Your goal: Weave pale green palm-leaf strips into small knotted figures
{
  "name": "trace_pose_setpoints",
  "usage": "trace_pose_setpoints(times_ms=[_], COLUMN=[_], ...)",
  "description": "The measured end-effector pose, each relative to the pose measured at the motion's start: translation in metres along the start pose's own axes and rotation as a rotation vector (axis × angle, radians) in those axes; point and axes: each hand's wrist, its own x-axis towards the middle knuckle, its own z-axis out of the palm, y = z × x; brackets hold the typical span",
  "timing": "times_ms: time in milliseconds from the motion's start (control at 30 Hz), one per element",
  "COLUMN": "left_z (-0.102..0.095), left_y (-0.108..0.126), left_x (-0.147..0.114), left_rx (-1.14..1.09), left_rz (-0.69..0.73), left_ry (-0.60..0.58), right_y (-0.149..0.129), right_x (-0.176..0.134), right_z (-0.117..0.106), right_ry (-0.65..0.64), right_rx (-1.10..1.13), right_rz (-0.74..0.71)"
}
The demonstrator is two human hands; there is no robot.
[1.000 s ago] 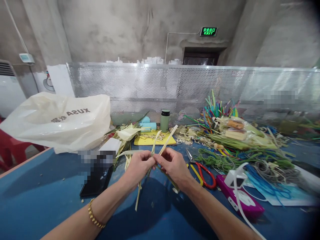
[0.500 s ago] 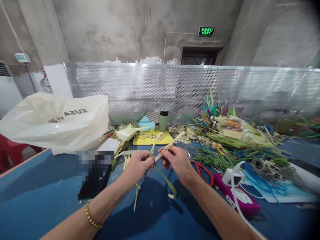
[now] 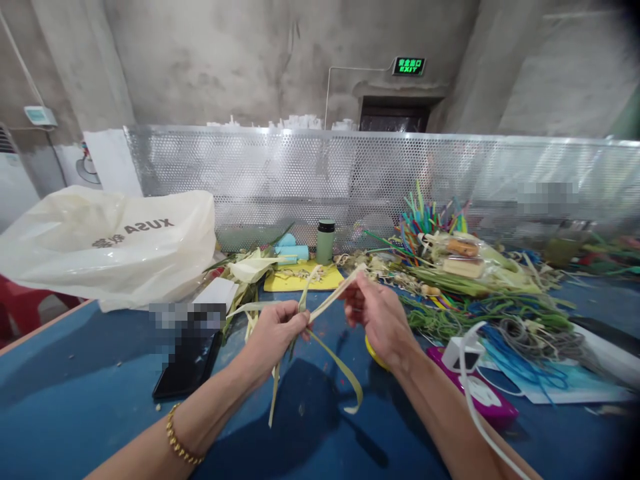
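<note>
My left hand (image 3: pixel 280 327) is closed in a pinch around several pale green leaf strips, which look like corn husk, where they cross. One strip (image 3: pixel 337 293) slants up to the right, and the thumb and fingers of my right hand (image 3: pixel 383 317) are closed at its far end. A short strip (image 3: pixel 309 287) stands up from the left fingertips. Below hang a curled strip (image 3: pixel 345 373) and a narrow straight one (image 3: pixel 274 397). A yellow curved edge (image 3: pixel 376 353) shows beside my right wrist, mostly covered by it.
Left lie a black phone (image 3: pixel 187 363) and a white plastic bag (image 3: pixel 115 247). Behind are a yellow sheet (image 3: pixel 280 281), a green bottle (image 3: pixel 325 243) and husks. Right are green cords (image 3: pixel 520 317), blue cords (image 3: pixel 540 367) and a purple power strip (image 3: pixel 493 400) with a white cable (image 3: pixel 473 407).
My right hand has slid up and right along the slanting strip to its end. The curled strip has swung slightly right. My left hand keeps its pinch. Red scissor handles are now hidden.
</note>
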Motion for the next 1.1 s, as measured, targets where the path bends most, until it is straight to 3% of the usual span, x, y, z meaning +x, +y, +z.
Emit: trace_pose_setpoints(times_ms=[100, 200, 367, 633, 1100], left_z=[0.000, 0.000, 0.000, 0.001, 0.001], left_y=[-0.003, -0.006, -0.006, -0.004, -0.010], left_x=[0.002, 0.002, 0.002, 0.003, 0.001], left_rx=[0.015, 0.014, -0.025, -0.055, -0.367], left_rz=[0.051, 0.065, 0.038, -0.008, -0.109], left_ry=[0.040, 0.043, 0.050, -0.039, -0.156], right_y=[0.007, 0.013, 0.014, 0.011, 0.004], right_x=[-0.008, -0.014, -0.016, -0.014, -0.019], right_z=[0.011, 0.020, 0.019, 0.018, 0.018], right_ry=[-0.191, -0.224, -0.320, -0.257, -0.358], right_rx=[-0.196, -0.320, -0.268, -0.336, -0.432], right_rz=[0.096, 0.044, 0.108, 0.070, 0.102])
